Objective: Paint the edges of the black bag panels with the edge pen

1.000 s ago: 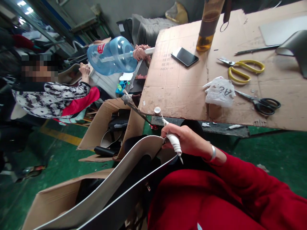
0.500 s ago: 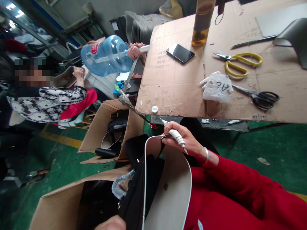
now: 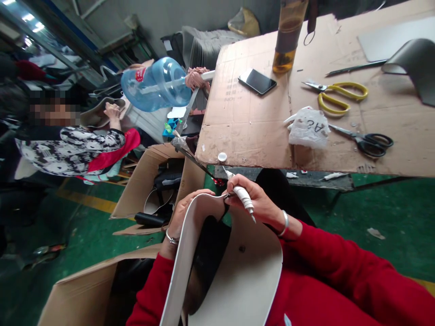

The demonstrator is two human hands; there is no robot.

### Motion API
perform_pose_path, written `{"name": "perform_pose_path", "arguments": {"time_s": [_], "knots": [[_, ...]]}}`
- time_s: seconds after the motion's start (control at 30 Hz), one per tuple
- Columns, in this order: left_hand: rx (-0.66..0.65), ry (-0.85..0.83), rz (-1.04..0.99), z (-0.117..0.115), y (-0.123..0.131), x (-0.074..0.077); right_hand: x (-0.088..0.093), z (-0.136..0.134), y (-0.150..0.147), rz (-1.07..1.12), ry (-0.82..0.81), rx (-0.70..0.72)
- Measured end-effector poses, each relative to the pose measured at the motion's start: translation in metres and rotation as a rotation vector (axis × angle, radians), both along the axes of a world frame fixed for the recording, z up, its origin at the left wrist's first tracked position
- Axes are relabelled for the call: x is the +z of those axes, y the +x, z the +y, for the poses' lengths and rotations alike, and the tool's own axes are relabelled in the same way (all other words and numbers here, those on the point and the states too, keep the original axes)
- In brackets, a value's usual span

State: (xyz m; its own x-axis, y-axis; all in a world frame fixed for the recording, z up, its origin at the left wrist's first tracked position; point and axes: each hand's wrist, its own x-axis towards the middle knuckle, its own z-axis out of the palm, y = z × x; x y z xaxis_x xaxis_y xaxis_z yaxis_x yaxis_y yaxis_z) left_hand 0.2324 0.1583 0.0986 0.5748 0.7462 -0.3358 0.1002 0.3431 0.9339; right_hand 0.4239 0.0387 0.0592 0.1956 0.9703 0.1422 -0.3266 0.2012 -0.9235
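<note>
The right hand [image 3: 263,201] is keeping its fingers closed on a white tool [image 3: 243,197], which is wrapped and has a thin point at each end. The fingertips of this hand are also touching the far edge of a curved sheet [image 3: 248,276], beside a small dark strip. The left hand [image 3: 183,213] is lying along the outer left side of the same sheet, with its fingers together; its thumb is being hidden, so I cannot tell if it is gripping. The sheet is standing bent, pale inside, between the two hands and before the red sweater [image 3: 340,253], and it is lying just on the near side of the table [image 3: 234,131].

On the table, a small white cap [image 3: 222,157] is resting at the near left corner. Farther away, a phone [image 3: 257,81] is lying flat, and to its right a bottle [image 3: 287,45] with amber liquid is standing. More to the right, yellow scissors [image 3: 325,88] are lying open, and black scissors [image 3: 359,137] are pointing toward a crumpled plastic bag [image 3: 309,129], nearer to the person. On the far left, another person [image 3: 84,149] in a patterned top is sitting near a blue water jug [image 3: 156,85].
</note>
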Motion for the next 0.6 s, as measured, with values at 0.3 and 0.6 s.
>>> {"name": "perform_pose_path", "arguments": {"time_s": [0.3,0.6], "knots": [[-0.326,0.05,-0.004,0.003,0.018,-0.005,-0.002,0.006,0.0,-0.014,-0.031,-0.12],[-0.438,0.175,0.27,-0.003,0.038,0.011,0.0,0.003,-0.009,-0.038,0.001,-0.24]]}}
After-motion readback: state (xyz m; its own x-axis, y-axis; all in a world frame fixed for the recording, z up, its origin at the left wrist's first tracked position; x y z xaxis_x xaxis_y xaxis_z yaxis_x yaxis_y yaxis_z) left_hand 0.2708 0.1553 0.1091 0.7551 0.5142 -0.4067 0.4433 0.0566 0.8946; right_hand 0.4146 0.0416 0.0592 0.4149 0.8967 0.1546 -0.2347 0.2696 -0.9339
